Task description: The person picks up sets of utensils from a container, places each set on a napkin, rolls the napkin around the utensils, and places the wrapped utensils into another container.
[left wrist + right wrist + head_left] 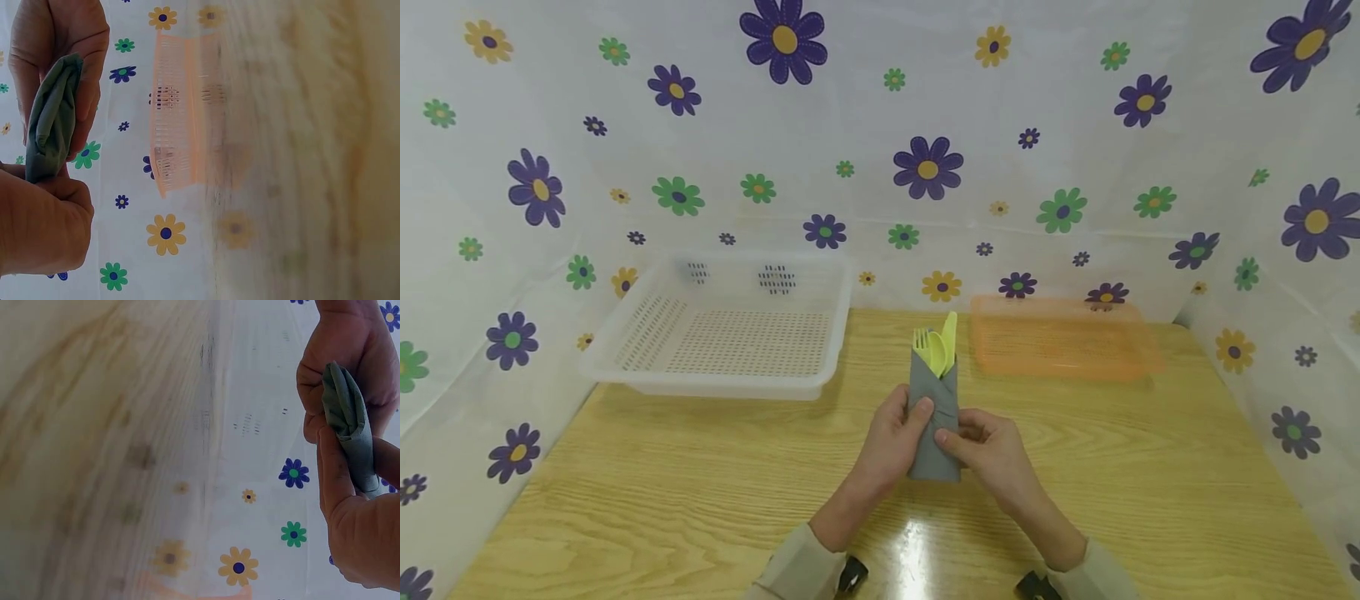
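Note:
In the head view a grey napkin (934, 458) is folded into a narrow pouch, held upright above the table. Out of its top stick a yellow-green plastic fork (921, 342), a spoon (937, 353) and a knife (951, 337); their handles are hidden inside. My left hand (891, 437) grips the napkin's left side, thumb across the front. From the right, my right hand (992, 454) pinches its lower part, thumb in front and fingers behind. Both wrist views show the napkin's folded lower end (53, 122) between the two hands.
A white perforated basket (722, 389) stands at the back left of the wooden table (700, 500). At the back right lies a shallow orange basket (1067, 367). A flowered cloth (850, 117) hangs behind and along both sides.

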The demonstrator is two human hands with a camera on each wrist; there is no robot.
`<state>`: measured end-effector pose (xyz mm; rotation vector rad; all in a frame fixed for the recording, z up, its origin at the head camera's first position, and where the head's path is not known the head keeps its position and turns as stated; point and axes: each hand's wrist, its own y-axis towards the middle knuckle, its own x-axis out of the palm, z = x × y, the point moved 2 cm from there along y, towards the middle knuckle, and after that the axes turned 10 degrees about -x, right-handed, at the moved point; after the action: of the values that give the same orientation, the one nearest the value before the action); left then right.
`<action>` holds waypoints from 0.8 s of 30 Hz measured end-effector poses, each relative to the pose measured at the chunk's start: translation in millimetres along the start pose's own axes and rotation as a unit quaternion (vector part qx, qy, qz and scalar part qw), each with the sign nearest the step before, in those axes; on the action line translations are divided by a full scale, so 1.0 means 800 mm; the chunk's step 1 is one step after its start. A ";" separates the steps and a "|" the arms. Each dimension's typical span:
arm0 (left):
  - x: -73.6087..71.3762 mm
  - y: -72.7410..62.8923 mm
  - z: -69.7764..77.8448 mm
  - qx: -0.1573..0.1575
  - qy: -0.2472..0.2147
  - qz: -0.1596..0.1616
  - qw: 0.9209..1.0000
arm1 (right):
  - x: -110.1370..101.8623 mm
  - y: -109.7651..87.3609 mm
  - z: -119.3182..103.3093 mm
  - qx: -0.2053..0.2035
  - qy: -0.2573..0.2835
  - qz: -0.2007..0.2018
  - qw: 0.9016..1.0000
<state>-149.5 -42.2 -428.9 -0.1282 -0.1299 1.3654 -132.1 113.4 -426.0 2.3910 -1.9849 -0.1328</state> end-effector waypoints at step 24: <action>-0.012 0.002 0.001 -0.028 0.050 -0.073 0.996 | 0.000 0.001 0.003 -0.016 0.010 0.039 0.999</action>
<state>-153.3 -51.5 -428.4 -0.2291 -0.0926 1.2086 -133.2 113.0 -428.2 2.2829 -2.0474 -0.1373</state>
